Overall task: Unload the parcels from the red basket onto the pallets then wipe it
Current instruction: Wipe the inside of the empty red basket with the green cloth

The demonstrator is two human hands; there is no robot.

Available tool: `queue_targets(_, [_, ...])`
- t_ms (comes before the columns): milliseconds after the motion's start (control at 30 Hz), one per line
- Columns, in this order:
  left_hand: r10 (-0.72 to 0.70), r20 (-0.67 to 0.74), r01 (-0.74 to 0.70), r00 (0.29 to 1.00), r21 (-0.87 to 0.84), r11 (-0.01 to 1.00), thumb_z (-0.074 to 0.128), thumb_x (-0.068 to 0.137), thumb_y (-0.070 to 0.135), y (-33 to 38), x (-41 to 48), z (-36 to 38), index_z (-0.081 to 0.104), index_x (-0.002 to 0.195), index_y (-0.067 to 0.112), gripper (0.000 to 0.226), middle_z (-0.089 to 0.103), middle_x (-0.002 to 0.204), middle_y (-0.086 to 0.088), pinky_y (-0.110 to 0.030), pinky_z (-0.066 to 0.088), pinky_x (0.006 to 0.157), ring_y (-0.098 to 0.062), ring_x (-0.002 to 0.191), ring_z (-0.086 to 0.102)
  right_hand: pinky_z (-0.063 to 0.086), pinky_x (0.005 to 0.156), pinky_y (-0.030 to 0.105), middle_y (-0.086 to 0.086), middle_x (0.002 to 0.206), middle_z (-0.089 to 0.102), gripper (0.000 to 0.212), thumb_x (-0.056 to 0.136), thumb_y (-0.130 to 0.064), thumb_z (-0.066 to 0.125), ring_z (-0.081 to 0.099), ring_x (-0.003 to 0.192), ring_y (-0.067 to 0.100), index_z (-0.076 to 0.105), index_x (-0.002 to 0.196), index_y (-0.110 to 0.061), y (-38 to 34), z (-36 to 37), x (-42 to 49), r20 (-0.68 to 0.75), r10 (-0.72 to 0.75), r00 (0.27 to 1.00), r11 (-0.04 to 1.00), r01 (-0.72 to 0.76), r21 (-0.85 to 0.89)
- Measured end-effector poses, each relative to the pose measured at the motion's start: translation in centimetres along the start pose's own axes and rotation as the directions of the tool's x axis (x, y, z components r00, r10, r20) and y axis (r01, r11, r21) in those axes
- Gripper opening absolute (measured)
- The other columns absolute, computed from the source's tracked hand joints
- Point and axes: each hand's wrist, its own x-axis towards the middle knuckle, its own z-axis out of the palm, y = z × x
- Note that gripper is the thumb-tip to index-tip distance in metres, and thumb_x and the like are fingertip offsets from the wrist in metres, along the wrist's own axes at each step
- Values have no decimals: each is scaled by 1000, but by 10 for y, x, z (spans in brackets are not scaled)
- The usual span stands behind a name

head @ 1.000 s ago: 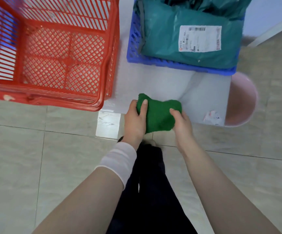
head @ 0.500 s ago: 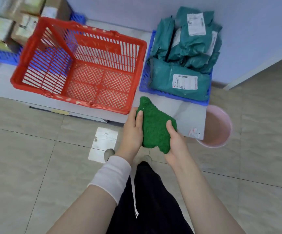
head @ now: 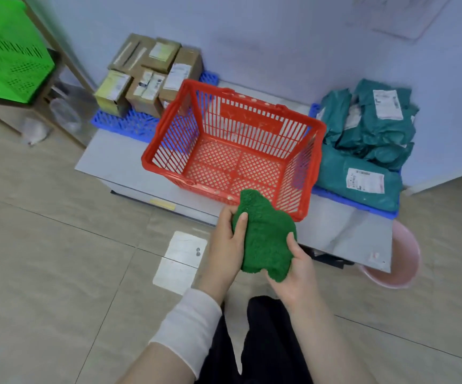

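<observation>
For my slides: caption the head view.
Left hand and right hand hold a green cloth near the empty red basket, parcels on blue pallets beside it.

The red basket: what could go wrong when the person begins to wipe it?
The left hand and right hand both hold the cloth, so nothing steadies the empty basket; it may slide when pressed. Its near corner sits close to the platform edge, so it could tip off. The fluffy cloth may snag on the mesh floor.
</observation>
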Motion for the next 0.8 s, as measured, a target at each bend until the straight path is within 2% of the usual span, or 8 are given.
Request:
queue_targets(133, [-71, 5, 71, 997, 20, 997, 45, 93, 33, -12, 14, -31, 50, 84, 48, 18, 62, 82, 28, -6, 42, 64, 12, 77, 57, 48, 89, 41, 12, 108, 69, 37, 97, -33, 36, 62, 104, 25, 59, 112, -9, 29, 17, 11, -36, -19, 999, 999, 20, 29])
queue_targets(200, [-103, 23, 101, 994, 68, 993, 46, 94, 31, -16, 19, -38, 50, 85, 44, 17, 62, 83, 25, -13, 44, 68, 10, 79, 57, 50, 86, 42, 12, 106, 70, 36, 96, -33, 36, 65, 100, 26, 60, 110, -9, 34, 19, 13, -34, -19, 999, 998, 21, 60])
queue_targets(300, [-133, 36, 128, 990, 109, 986, 46, 95, 29, -17, 30, -42, 51, 88, 37, 12, 61, 85, 24, -15, 44, 73, 5, 83, 57, 59, 70, 38, 12, 99, 73, 35, 97, -31, 36, 71, 88, 25, 59, 110, -8, 32, 24, 22, -20, -7, 1000, 997, 9, 81])
queue_targets(400, [-183, 43, 177, 982, 107, 978, 46, 96, 24, -18, 45, -44, 52, 94, 26, 6, 59, 89, 17, -22, 43, 76, -5, 86, 55, 59, 68, 37, 12, 104, 71, 40, 96, -36, 35, 70, 91, 24, 56, 115, -8, 27, 32, 35, 25, 26, 999, 999, -27, 32])
queue_targets(500, [-215, 65, 206, 974, 125, 970, 47, 95, 25, -20, 61, -47, 52, 92, 25, 6, 58, 86, 18, -12, 42, 70, 4, 80, 54, 59, 69, 36, 12, 108, 70, 46, 94, -43, 35, 68, 96, 23, 55, 117, -8, 24, 42, 50, 48, 40, 998, 999, -39, -31])
queue_targets(600, [-264, 66, 257, 962, 95, 962, 48, 95, 22, -24, 74, -53, 52, 88, 27, 9, 58, 86, 17, -1, 39, 63, 8, 76, 53, 58, 62, 35, 10, 97, 73, 42, 95, -41, 34, 70, 88, 22, 57, 110, -9, 23, 48, 61, 43, 16, 999, 999, -14, -46])
queue_targets(700, [-326, 25, 324, 945, 66, 944, 46, 96, 21, -29, 86, -67, 51, 84, 27, 15, 63, 94, 6, -14, 46, 62, -7, 71, 58, 58, 59, 35, 7, 94, 74, 38, 95, -39, 35, 71, 85, 21, 57, 108, -12, 14, 53, 69, 27, -32, 999, 996, 35, -85])
queue_targets(800, [-427, -67, 429, 902, 27, 903, 43, 96, 18, -37, 106, -92, 49, 85, 21, 13, 63, 103, -4, -23, 48, 61, -14, 68, 60, 58, 64, 36, 4, 103, 72, 36, 95, -38, 36, 69, 94, 21, 55, 117, -17, 1, 59, 79, 20, -118, 993, 982, 120, -147])
